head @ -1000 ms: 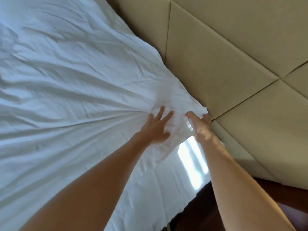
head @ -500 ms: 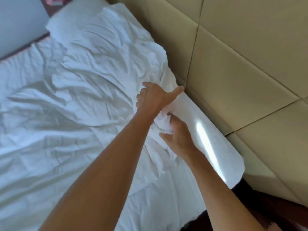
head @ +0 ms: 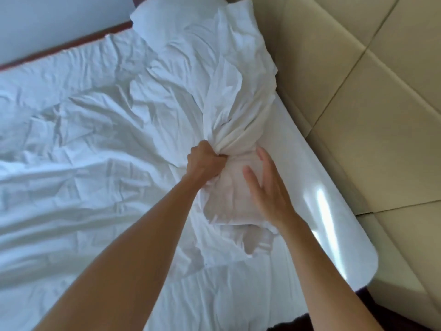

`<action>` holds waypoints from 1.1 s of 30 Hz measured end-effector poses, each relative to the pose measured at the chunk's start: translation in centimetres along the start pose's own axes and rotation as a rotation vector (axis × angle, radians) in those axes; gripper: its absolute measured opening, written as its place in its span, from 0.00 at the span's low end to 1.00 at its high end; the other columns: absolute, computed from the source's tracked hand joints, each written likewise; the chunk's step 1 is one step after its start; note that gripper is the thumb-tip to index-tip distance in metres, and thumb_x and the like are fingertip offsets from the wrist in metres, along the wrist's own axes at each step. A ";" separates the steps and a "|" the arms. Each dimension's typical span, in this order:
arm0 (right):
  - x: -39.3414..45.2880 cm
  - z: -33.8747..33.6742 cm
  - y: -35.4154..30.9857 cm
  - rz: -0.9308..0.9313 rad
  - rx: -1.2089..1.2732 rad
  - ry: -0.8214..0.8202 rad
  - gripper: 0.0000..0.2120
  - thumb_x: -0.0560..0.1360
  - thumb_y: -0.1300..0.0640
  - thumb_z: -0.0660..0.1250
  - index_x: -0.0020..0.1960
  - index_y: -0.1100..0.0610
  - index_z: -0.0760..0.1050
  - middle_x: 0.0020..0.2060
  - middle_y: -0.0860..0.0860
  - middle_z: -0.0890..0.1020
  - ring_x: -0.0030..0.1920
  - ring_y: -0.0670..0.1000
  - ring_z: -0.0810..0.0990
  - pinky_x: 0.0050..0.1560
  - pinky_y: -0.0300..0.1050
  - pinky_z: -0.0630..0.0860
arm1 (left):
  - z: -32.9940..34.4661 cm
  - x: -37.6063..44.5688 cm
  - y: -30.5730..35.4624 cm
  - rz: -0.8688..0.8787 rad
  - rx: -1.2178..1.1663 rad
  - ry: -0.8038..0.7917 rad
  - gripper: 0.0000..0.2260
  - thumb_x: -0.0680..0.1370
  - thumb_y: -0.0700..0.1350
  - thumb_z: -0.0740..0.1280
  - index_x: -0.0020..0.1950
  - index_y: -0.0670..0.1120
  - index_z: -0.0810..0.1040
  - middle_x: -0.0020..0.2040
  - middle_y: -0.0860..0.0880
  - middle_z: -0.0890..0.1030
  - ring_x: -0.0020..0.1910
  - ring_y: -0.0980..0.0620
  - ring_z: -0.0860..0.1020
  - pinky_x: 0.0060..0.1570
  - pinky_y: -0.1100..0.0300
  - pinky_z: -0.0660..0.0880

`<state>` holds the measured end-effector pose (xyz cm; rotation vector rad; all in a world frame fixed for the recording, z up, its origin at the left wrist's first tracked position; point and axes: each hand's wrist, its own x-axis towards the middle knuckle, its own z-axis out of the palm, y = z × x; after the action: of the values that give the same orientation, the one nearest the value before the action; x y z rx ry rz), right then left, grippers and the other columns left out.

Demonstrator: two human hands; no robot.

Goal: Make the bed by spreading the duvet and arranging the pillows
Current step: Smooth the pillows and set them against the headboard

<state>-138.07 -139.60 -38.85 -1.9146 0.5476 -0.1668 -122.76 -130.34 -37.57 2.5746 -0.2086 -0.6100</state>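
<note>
Bed [head: 334, 235]: one, under a white fitted sheet, its bare strip lying along the headboard with a streak of sunlight on it. Headboard [head: 358, 91]: one, padded beige panels split by diagonal seams, just beside the bed's edge. A dark red-brown band [head: 59, 51] runs along the far side of the bed, with a pale wall [head: 47, 17] beyond it.

Duvet [head: 95, 139]: one, white, heavily creased, covering most of the bed away from the headboard. Its near corner is gathered into a twisted bunch beside the headboard.

Pillow [head: 167, 13]: one that I can make out, white, at the far end of the bed against the headboard, partly under the duvet's edge.

My left hand [head: 202, 163]: fingers curled tight in a fist around the twisted neck of the duvet. My right hand [head: 267, 187]: fingers straight and spread, lying flat against the bunched cloth below that grip, holding nothing.

Change since half a second ago: my left hand had its thumb out and sat loosely on the cloth; it is now clenched on it. My right hand was tucked under the left, and now lies open on the bunch. The duvet corner has risen from a flat fold into a gathered rope.

Count: two hands, one duvet, one pillow, one bed, one headboard.
</note>
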 end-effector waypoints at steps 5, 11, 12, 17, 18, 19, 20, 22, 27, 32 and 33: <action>5.7 3.4 -2.2 0.274 0.242 0.055 0.33 0.81 0.38 0.55 0.80 0.51 0.50 0.77 0.48 0.61 0.76 0.50 0.61 0.71 0.41 0.58 | -3.7 -0.3 -5.4 -0.045 -0.272 0.005 0.22 0.68 0.54 0.75 0.55 0.44 0.77 0.51 0.46 0.81 0.52 0.44 0.80 0.50 0.55 0.78; 8.5 10.1 -8.9 0.136 0.435 0.068 0.33 0.73 0.41 0.71 0.75 0.43 0.64 0.67 0.40 0.75 0.64 0.39 0.75 0.58 0.34 0.75 | -9.0 -2.6 -12.7 -0.016 -0.644 -0.107 0.22 0.68 0.48 0.80 0.58 0.43 0.79 0.51 0.49 0.84 0.49 0.52 0.83 0.50 0.56 0.82; 8.6 11.5 -9.8 0.105 0.408 0.038 0.33 0.72 0.42 0.73 0.74 0.42 0.65 0.65 0.39 0.76 0.62 0.39 0.77 0.53 0.33 0.77 | -10.0 -3.0 -14.0 -0.010 -0.690 -0.106 0.22 0.68 0.48 0.80 0.58 0.43 0.80 0.51 0.49 0.85 0.48 0.53 0.84 0.48 0.59 0.82; 7.4 19.6 -15.0 -0.039 0.364 -0.088 0.35 0.69 0.48 0.78 0.72 0.45 0.68 0.61 0.42 0.80 0.58 0.40 0.81 0.54 0.41 0.81 | -15.6 -4.6 -22.6 -0.013 -0.769 -0.046 0.18 0.70 0.49 0.78 0.56 0.45 0.81 0.48 0.51 0.85 0.45 0.57 0.84 0.42 0.64 0.81; 7.1 21.7 -16.2 -0.057 0.334 -0.095 0.38 0.67 0.46 0.79 0.73 0.44 0.67 0.62 0.41 0.80 0.60 0.41 0.80 0.59 0.45 0.80 | -16.8 -4.9 -24.6 -0.017 -0.778 -0.026 0.17 0.70 0.49 0.78 0.55 0.44 0.81 0.48 0.51 0.85 0.43 0.58 0.84 0.40 0.65 0.80; 6.7 24.0 -17.5 -0.084 0.306 -0.107 0.40 0.66 0.44 0.80 0.73 0.43 0.66 0.64 0.41 0.78 0.63 0.41 0.78 0.63 0.48 0.77 | -18.0 -5.3 -26.7 -0.023 -0.793 -0.008 0.16 0.71 0.49 0.77 0.55 0.44 0.82 0.47 0.51 0.85 0.42 0.59 0.84 0.37 0.66 0.79; 6.2 26.4 -18.9 -0.113 0.275 -0.126 0.42 0.65 0.43 0.80 0.74 0.43 0.65 0.67 0.41 0.76 0.66 0.42 0.75 0.66 0.49 0.75 | -19.2 -5.7 -28.9 -0.034 -0.812 0.007 0.15 0.72 0.48 0.77 0.54 0.44 0.82 0.46 0.51 0.86 0.41 0.59 0.84 0.35 0.67 0.78; 5.4 31.6 -21.2 -0.179 0.210 -0.157 0.44 0.65 0.43 0.79 0.76 0.44 0.62 0.71 0.42 0.72 0.70 0.42 0.70 0.71 0.49 0.70 | -21.3 -6.6 -33.7 -0.062 -0.851 0.034 0.15 0.72 0.49 0.77 0.54 0.44 0.83 0.47 0.50 0.86 0.42 0.57 0.85 0.36 0.65 0.78; 1.4 43.6 -25.5 -0.259 0.084 -0.290 0.38 0.71 0.56 0.75 0.76 0.51 0.63 0.74 0.47 0.66 0.71 0.40 0.63 0.68 0.31 0.61 | -24.5 -8.5 -46.0 -0.183 -0.959 0.074 0.12 0.75 0.44 0.73 0.54 0.39 0.83 0.46 0.43 0.85 0.41 0.49 0.84 0.36 0.60 0.80; -0.7 46.6 -25.2 -0.406 -0.234 -0.433 0.30 0.76 0.56 0.71 0.75 0.55 0.65 0.76 0.50 0.64 0.74 0.42 0.61 0.69 0.29 0.57 | -26.0 -8.9 -54.4 -0.360 -1.122 0.048 0.14 0.77 0.43 0.72 0.58 0.34 0.80 0.41 0.42 0.85 0.35 0.47 0.84 0.34 0.56 0.81; -0.8 46.0 -24.4 -0.392 -0.365 -0.446 0.30 0.77 0.53 0.70 0.76 0.54 0.64 0.76 0.50 0.64 0.76 0.46 0.61 0.72 0.34 0.57 | -25.9 -8.5 -55.4 -0.393 -1.135 0.054 0.16 0.77 0.45 0.72 0.59 0.35 0.80 0.42 0.42 0.84 0.36 0.47 0.83 0.35 0.56 0.80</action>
<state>-114.86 -93.10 -35.32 -2.3103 -0.1111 0.1202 -116.51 -69.04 -41.07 1.5087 0.5346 -0.5550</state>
